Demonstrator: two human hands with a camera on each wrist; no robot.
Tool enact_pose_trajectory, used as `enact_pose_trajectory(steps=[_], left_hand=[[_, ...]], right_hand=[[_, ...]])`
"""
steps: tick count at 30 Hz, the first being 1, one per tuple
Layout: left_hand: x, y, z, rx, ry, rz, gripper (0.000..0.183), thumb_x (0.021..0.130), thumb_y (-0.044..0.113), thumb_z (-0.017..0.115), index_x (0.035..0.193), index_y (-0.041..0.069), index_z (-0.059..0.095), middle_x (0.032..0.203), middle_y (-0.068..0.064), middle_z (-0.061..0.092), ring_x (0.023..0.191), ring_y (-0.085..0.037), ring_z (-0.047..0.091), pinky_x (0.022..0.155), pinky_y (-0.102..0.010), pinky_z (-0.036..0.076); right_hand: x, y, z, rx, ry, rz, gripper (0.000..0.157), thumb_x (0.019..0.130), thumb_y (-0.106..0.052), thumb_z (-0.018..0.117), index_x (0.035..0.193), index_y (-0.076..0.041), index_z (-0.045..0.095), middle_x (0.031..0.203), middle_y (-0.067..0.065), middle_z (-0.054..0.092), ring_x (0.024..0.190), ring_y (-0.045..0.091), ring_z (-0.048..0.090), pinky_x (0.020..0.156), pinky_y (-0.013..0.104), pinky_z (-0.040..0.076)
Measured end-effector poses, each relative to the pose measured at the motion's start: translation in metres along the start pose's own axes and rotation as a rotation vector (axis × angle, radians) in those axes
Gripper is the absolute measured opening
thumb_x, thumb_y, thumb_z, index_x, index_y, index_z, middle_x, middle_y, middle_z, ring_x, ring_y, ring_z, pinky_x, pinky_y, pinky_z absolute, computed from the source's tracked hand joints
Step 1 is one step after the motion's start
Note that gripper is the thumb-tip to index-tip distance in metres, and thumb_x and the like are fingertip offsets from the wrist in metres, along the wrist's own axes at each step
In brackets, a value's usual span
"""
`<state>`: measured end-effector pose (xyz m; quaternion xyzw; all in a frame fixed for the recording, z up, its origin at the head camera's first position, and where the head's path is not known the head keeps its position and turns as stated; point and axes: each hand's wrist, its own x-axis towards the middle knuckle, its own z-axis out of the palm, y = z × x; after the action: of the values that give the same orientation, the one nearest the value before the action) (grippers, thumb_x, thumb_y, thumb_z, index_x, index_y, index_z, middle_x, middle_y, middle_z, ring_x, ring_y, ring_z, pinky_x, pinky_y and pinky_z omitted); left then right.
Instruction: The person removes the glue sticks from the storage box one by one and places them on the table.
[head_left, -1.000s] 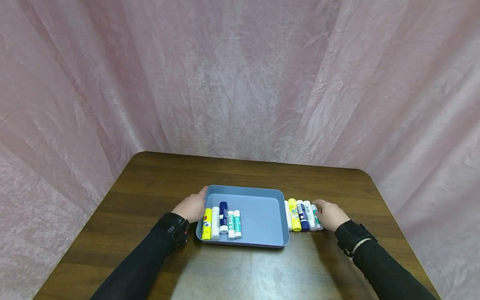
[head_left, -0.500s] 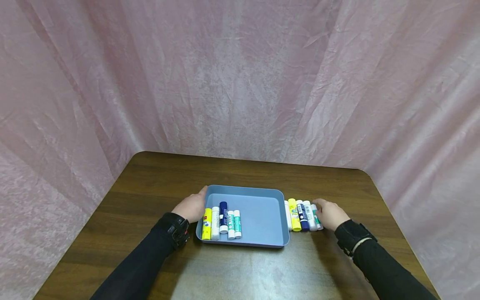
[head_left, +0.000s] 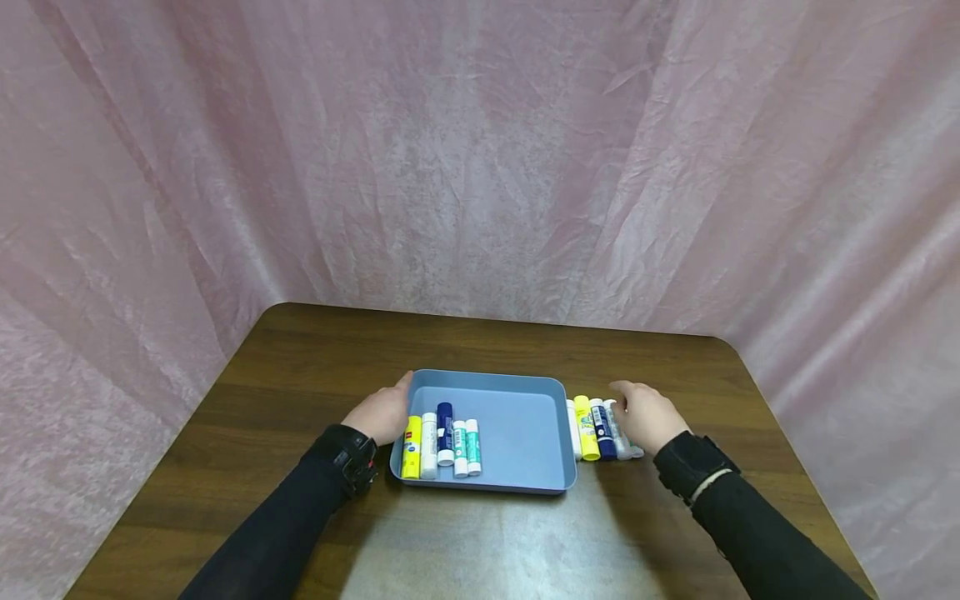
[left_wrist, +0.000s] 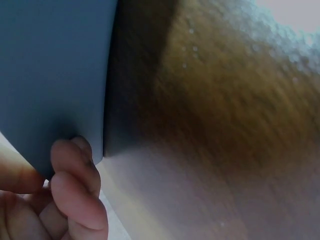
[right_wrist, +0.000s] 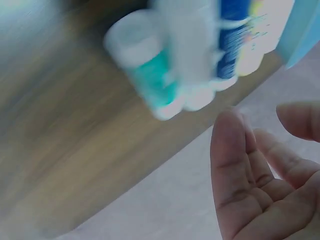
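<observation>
A blue-grey tray lies on the table with several glue sticks side by side in its left part: yellow, white, navy and two teal-labelled ones. My left hand holds the tray at its left side; in the left wrist view, curled fingers and thumb meet around its edge. Along the tray's right side, outside it, more glue sticks lie in a row, among them a yellow one and a navy one. Over the row's right end, my right hand has loosely bent fingers and holds nothing. It partly hides a teal-labelled glue stick.
The brown wooden table has rounded far corners. Pink cloth hangs behind it and at both sides. Bright light reflects off the near middle of the tabletop.
My right hand has shifted left and slightly away from me, over the right end of the glue stick row. My left hand stays at the tray.
</observation>
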<state>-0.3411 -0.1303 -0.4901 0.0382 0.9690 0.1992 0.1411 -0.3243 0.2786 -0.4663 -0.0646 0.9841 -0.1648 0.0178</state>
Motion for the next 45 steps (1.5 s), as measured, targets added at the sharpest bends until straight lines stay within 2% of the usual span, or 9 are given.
enact_pose_trajectory(steps=[3,8,11,16,23,26,34,37,45], left_hand=[[0.001,0.0,0.0,0.0,0.0,-0.003,0.063,0.105,0.012,0.045,0.162,0.005,0.02,0.142,-0.019,0.062,0.114,-0.024,0.065,0.107,-0.052,0.05],[0.001,0.0,0.0,-0.001,-0.004,-0.003,0.062,0.105,0.013,0.042,0.162,0.005,0.02,0.14,-0.019,0.063,0.108,-0.023,0.065,0.104,-0.049,0.052],[0.001,0.001,0.0,-0.004,-0.006,-0.006,0.062,0.105,0.012,0.042,0.163,0.005,0.019,0.141,-0.019,0.062,0.111,-0.024,0.065,0.105,-0.049,0.052],[0.0,0.002,-0.001,-0.006,-0.005,-0.012,0.063,0.105,0.012,0.043,0.163,0.005,0.019,0.144,-0.018,0.06,0.121,-0.026,0.063,0.11,-0.053,0.047],[0.0,0.003,-0.003,0.009,-0.006,-0.004,0.063,0.105,0.011,0.043,0.162,0.003,0.019,0.141,-0.019,0.062,0.115,-0.024,0.064,0.109,-0.053,0.048],[-0.001,0.003,-0.002,0.005,-0.008,-0.003,0.063,0.105,0.011,0.043,0.162,0.003,0.019,0.142,-0.019,0.062,0.119,-0.025,0.064,0.11,-0.053,0.047],[-0.001,0.001,-0.001,-0.008,-0.008,-0.005,0.063,0.105,0.011,0.043,0.162,0.004,0.019,0.146,-0.02,0.058,0.131,-0.031,0.059,0.112,-0.054,0.045],[-0.001,0.001,-0.001,-0.014,-0.009,-0.007,0.062,0.105,0.011,0.042,0.162,0.004,0.019,0.146,-0.02,0.058,0.13,-0.03,0.06,0.112,-0.054,0.045],[0.001,0.0,0.0,-0.009,-0.006,-0.003,0.062,0.105,0.012,0.042,0.162,0.004,0.02,0.142,-0.019,0.061,0.116,-0.024,0.065,0.108,-0.052,0.049]], right_hand=[[0.001,-0.014,0.003,0.028,-0.012,-0.005,0.038,0.098,-0.013,0.062,0.132,0.003,0.062,0.108,0.018,0.07,0.083,0.024,0.059,0.08,0.045,0.056],[0.002,-0.032,0.012,0.068,-0.032,-0.01,0.039,0.097,-0.014,0.064,0.132,0.004,0.063,0.089,0.01,0.065,0.074,0.02,0.055,0.067,0.034,0.05],[0.002,-0.039,0.017,0.091,-0.041,-0.007,0.04,0.096,-0.015,0.067,0.131,0.005,0.063,0.083,0.007,0.063,0.071,0.018,0.055,0.064,0.03,0.048],[0.001,-0.047,0.025,0.07,-0.017,-0.037,0.039,0.095,-0.017,0.07,0.127,0.005,0.067,0.076,0.003,0.064,0.069,0.016,0.057,0.065,0.032,0.048],[0.0,-0.052,0.032,0.039,0.006,-0.108,0.036,0.091,-0.013,0.07,0.12,0.007,0.07,0.068,0.001,0.067,0.069,0.019,0.063,0.068,0.039,0.055],[0.0,-0.053,0.035,0.05,-0.002,-0.088,0.037,0.089,-0.012,0.072,0.121,0.007,0.069,0.068,0.003,0.067,0.069,0.02,0.064,0.066,0.039,0.054],[0.003,-0.055,0.041,0.097,-0.045,0.007,0.046,0.09,-0.012,0.074,0.128,0.01,0.062,0.063,0.002,0.064,0.058,0.013,0.062,0.055,0.03,0.048],[0.003,-0.055,0.041,0.129,-0.08,0.051,0.048,0.092,-0.013,0.072,0.132,0.009,0.058,0.062,0.002,0.063,0.055,0.013,0.061,0.053,0.027,0.046],[0.004,-0.056,0.041,0.146,-0.092,0.059,0.048,0.093,-0.011,0.07,0.134,0.01,0.056,0.061,0.002,0.062,0.051,0.012,0.059,0.049,0.026,0.044]])
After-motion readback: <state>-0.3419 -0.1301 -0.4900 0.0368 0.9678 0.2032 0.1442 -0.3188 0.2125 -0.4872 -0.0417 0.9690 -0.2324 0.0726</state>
